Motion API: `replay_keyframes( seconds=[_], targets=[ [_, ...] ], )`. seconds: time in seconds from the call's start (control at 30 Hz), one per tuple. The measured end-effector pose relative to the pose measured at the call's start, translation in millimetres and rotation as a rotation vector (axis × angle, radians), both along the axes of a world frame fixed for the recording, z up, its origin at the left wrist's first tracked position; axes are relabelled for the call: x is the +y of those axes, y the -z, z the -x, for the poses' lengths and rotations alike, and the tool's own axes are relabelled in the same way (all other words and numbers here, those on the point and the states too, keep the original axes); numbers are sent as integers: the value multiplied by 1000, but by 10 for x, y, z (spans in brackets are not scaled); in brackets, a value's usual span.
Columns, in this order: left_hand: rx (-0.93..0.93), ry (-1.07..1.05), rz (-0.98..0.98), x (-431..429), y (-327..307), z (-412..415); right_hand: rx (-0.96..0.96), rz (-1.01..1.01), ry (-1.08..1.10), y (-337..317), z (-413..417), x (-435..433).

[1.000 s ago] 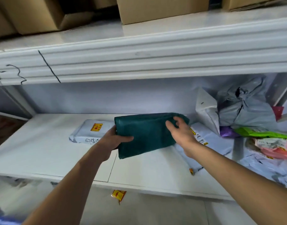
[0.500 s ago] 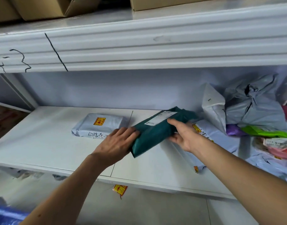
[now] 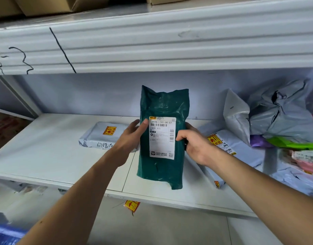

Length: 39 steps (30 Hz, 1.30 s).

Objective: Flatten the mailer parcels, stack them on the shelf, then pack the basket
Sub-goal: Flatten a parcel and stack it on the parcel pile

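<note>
White shelf, flat grey mailers, upright green mailer

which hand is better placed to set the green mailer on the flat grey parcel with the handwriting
Probably the left hand: it holds the left edge of the green mailer, directly in front of that grey parcel. The right hand grips the opposite edge, farther from it.

Both hands hold the green mailer upright above the shelf
</note>
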<state>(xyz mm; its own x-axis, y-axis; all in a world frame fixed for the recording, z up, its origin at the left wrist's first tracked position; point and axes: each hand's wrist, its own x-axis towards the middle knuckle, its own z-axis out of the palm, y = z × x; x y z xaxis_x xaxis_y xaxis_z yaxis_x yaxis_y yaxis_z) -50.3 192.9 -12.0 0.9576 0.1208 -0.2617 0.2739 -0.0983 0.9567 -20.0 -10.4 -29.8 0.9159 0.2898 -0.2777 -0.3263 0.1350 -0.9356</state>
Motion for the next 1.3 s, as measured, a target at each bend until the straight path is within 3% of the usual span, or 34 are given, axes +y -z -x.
replay_keyframes(
  seconds=[0.1, 0.2, 0.37, 0.63, 1.13, 1.3],
  targets=[
    [4, -21, 182, -74, -129, 1, -114, 96, -46, 4, -15, 38],
    [-9, -11, 219, -96, -161, 18, -170, 89, -80, -21, -17, 72],
    [-65, -23, 194, -170, -191, 42, -213, 60, 39, -96, -1, 67],
    [-155, -123, 48, -240, -152, 37, -277, 176, 114, -97, 23, 39],
    [-14, -149, 126, -305, -82, 9, -167, 177, 163, -157, 62, 94],
    [93, -291, 308, -356, -72, -11, -67, 175, 237, -148, 81, 163]
  ],
)
